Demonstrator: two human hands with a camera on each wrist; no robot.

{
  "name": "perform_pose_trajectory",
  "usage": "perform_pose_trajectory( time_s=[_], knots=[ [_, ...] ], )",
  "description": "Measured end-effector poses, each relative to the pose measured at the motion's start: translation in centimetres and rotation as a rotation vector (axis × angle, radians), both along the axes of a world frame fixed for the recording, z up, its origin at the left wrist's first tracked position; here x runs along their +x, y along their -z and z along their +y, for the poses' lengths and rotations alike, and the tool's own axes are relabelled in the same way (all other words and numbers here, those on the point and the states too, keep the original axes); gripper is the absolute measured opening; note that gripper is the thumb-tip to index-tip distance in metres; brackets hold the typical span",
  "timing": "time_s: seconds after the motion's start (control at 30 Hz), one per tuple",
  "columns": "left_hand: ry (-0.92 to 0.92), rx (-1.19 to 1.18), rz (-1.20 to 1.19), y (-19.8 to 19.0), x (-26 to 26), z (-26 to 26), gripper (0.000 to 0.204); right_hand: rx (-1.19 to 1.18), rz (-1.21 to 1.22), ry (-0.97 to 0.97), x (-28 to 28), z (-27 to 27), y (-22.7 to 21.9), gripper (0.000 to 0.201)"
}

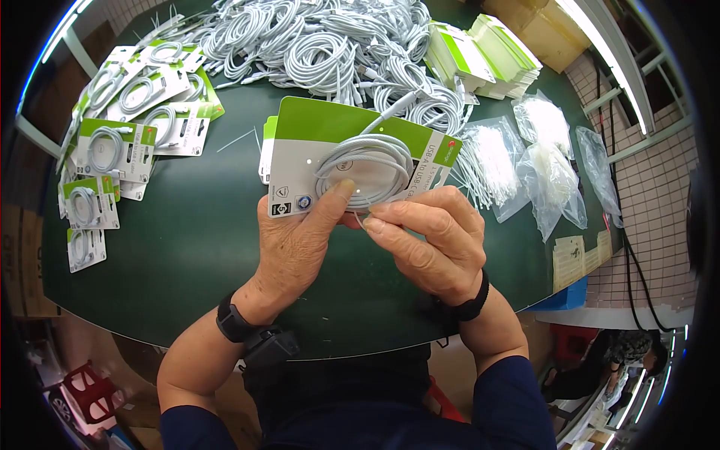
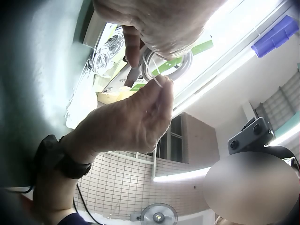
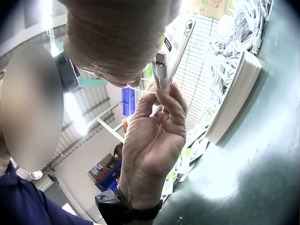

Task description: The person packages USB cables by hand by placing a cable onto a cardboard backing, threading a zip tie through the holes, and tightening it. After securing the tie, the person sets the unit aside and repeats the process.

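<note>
A green-and-white printed card is held up over the table by my left hand, thumb on its front and fingers behind. On the card's face lies a coiled white USB cable, pressed by that thumb. Thumb and forefinger of my right hand pinch a thin white tie at the card's lower edge. In the right wrist view the cable's USB-A plug sticks up by the left fingertips. The card hides most of the left fingers in the head view.
A large heap of coiled cables covers the back of the green table. Finished-looking carded cables pile at the left. Stacks of cards stand back right, near white ties and clear plastic bags.
</note>
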State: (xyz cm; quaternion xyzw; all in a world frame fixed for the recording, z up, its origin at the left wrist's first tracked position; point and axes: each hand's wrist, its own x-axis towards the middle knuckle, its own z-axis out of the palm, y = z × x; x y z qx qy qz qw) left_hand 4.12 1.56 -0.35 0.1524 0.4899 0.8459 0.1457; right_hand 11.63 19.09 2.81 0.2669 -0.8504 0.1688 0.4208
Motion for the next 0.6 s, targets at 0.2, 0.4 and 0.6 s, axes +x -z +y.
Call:
perform_pose_trajectory(
  time_s=[0.2, 0.4, 0.6],
  knots=[
    [-0.001, 0.004, -0.011, 0.03, 0.1, -0.04, 0.024, -0.007, 0.014, 0.007, -0.36, 0.08, 0.42, 0.04],
    [-0.001, 0.0, -0.003, 0.15, 0.08, -0.05, 0.022, -0.02, 0.006, -0.002, -0.63, 0.08, 0.5, 0.039],
    [-0.016, -0.016, -0.002, 0.0, 0.1, -0.06, 0.02, -0.079, -0.018, -0.031, -0.99, -0.05, 0.87, 0.036]
  ],
)
